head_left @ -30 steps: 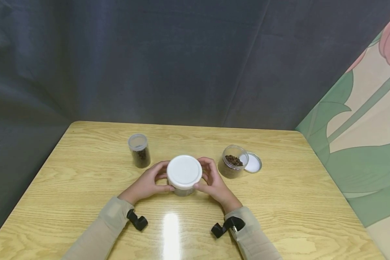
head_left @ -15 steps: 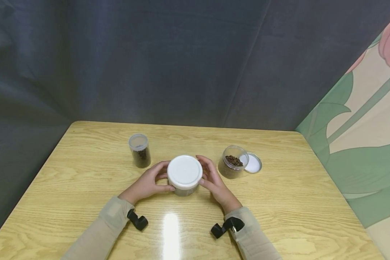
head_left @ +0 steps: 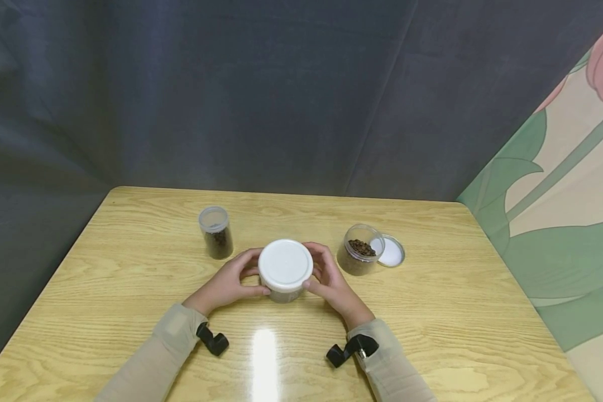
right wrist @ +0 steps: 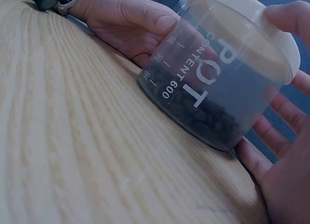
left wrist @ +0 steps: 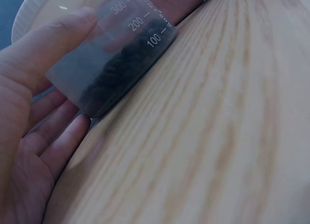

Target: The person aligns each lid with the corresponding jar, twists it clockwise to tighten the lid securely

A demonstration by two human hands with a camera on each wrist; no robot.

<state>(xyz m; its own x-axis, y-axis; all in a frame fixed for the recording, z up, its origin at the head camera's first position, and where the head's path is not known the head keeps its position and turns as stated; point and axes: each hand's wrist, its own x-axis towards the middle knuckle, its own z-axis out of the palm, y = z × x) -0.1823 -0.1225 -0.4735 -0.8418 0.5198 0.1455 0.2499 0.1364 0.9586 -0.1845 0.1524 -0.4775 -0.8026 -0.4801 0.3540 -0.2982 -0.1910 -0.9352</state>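
A clear plastic jar with printed measuring marks and a white lid stands on the table between both hands. Dark bean-like pieces fill its lower part. My left hand holds the jar's left side, its thumb against the wall and its fingers curled round behind. From the right, my right hand grips at lid height, with the thumb on the lid's rim in the right wrist view; some of its fingertips are hidden behind the jar. The lid sits on the jar.
An uncovered clear jar of brown pellets stands at the right, beside a white disc-shaped lid lying flat. At the back left is a narrower clear jar with dark contents. Dark cloth hangs behind the wooden table.
My right thumb and fingers shifted slightly away along the lid's rim half a second ago and have now closed in on it again. The jar and my left hand have stayed in place.
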